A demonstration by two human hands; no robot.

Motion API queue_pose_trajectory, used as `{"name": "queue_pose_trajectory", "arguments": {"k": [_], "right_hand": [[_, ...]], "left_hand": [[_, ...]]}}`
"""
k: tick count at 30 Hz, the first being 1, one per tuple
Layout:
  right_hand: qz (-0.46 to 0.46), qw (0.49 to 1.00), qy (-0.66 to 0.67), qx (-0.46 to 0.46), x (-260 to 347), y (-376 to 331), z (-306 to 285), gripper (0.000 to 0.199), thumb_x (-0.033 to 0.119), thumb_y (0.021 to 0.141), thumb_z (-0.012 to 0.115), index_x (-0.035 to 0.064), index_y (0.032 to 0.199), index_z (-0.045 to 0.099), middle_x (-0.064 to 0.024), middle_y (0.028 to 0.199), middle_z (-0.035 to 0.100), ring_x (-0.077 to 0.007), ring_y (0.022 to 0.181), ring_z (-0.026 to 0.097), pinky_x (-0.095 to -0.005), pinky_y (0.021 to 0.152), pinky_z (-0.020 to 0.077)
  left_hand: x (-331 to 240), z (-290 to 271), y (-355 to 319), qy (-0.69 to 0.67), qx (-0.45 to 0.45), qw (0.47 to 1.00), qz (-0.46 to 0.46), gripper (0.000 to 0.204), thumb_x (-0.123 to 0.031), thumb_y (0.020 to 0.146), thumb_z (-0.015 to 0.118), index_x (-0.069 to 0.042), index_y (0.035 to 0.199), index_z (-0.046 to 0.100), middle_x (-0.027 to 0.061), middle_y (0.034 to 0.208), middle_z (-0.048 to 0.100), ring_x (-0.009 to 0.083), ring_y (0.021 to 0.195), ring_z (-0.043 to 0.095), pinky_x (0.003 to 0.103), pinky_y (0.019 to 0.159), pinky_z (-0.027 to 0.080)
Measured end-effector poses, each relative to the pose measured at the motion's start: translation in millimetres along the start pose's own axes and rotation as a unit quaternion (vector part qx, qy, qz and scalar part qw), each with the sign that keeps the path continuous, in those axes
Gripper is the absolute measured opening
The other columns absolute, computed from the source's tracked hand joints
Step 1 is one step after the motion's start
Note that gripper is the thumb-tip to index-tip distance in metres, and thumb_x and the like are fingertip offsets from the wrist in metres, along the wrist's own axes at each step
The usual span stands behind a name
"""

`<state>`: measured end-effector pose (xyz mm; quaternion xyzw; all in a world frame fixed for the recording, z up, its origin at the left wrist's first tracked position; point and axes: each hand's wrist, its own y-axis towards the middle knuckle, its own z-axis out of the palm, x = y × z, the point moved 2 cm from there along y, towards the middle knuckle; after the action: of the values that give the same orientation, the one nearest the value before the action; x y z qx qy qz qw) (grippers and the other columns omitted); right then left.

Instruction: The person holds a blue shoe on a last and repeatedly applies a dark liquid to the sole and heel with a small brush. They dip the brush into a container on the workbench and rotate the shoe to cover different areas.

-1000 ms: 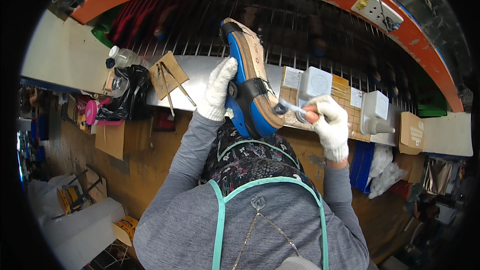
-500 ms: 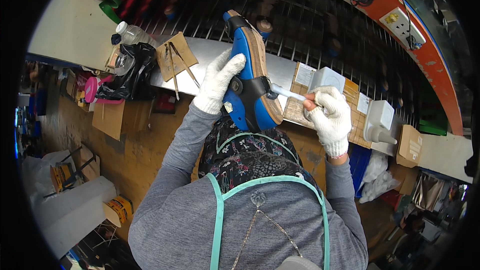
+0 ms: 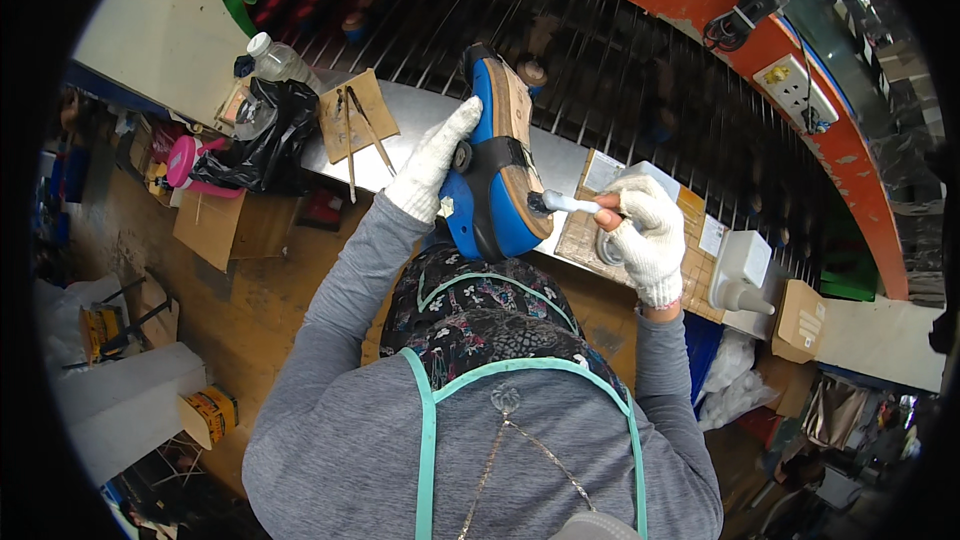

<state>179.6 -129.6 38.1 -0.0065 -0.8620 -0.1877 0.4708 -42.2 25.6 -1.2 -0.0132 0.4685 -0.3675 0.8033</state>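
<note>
A blue shoe [image 3: 459, 205] with a black strap is held tilted above my lap, its tan sole [image 3: 517, 125] facing up and to the right. Gloved in white knit, my left hand [image 3: 437, 162] grips the shoe along its left side. In my right hand [image 3: 647, 245], also gloved but with bare fingertips, a brush [image 3: 572, 203] with a pale handle is pinched between thumb and fingers. Its dark bristles touch the near end of the sole. Below the shoe is a dark patterned apron [image 3: 480, 315].
A slatted rack [image 3: 630, 60] runs behind the metal bench edge [image 3: 405, 105]. Two brushes [image 3: 370, 130] lie on cardboard at left, beside a black bag [image 3: 275, 135] and a plastic bottle [image 3: 275, 60]. White plastic containers [image 3: 740, 265] and an open carton [image 3: 798, 320] stand at right.
The brush tip has moved down the sole, from beside the black strap to the near end. My left hand has shifted its grip a little, and the whole view has swung slightly.
</note>
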Motion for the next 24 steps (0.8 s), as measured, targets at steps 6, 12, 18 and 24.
{"name": "queue_pose_trajectory", "arguments": {"k": [6,12,18,24], "right_hand": [[-0.045,0.999,0.01,0.002,1,7,-6,0.017,0.006,0.073,0.079,0.0027,0.089,0.077,-0.009,0.094,0.069,-0.0224,0.092,0.063,-0.0332,0.08,0.0495],[-0.098,0.994,0.045,0.018,10,22,-14,0.017,0.004,0.071,0.081,0.0028,0.088,0.078,-0.0098,0.094,0.07,-0.0223,0.088,0.064,-0.0323,0.076,0.0498],[-0.109,0.989,0.029,0.096,18,39,-27,0.019,0.012,0.071,0.083,0.0046,0.088,0.078,-0.0071,0.092,0.071,-0.0221,0.088,0.066,-0.0326,0.079,0.0521],[-0.105,0.981,-0.013,0.159,21,43,-39,0.018,0.015,0.071,0.083,0.0054,0.086,0.079,-0.007,0.092,0.071,-0.0229,0.094,0.065,-0.034,0.08,0.0532]], "left_hand": [[17,12,5,-0.118,0.088,0.987,-0.071,0.072,-0.056,0.096,0.063,-0.004,0.143,0.05,0.0204,0.126,0.063,0.0254,0.108,0.069,0.041,0.093,0.061],[32,52,-2,0.248,0.227,0.914,0.228,0.064,-0.016,0.091,0.075,-0.006,0.146,0.046,0.0124,0.128,0.065,0.0192,0.111,0.068,0.033,0.087,0.062],[41,62,-27,0.222,0.281,0.923,0.139,0.053,-0.023,0.099,0.063,-0.003,0.145,0.047,0.0138,0.127,0.064,0.0229,0.11,0.067,0.031,0.086,0.061],[66,65,-46,0.434,0.219,0.862,0.144,0.051,-0.035,0.104,0.054,-0.004,0.144,0.047,0.0151,0.131,0.059,0.0243,0.118,0.063,0.036,0.101,0.055]]}}
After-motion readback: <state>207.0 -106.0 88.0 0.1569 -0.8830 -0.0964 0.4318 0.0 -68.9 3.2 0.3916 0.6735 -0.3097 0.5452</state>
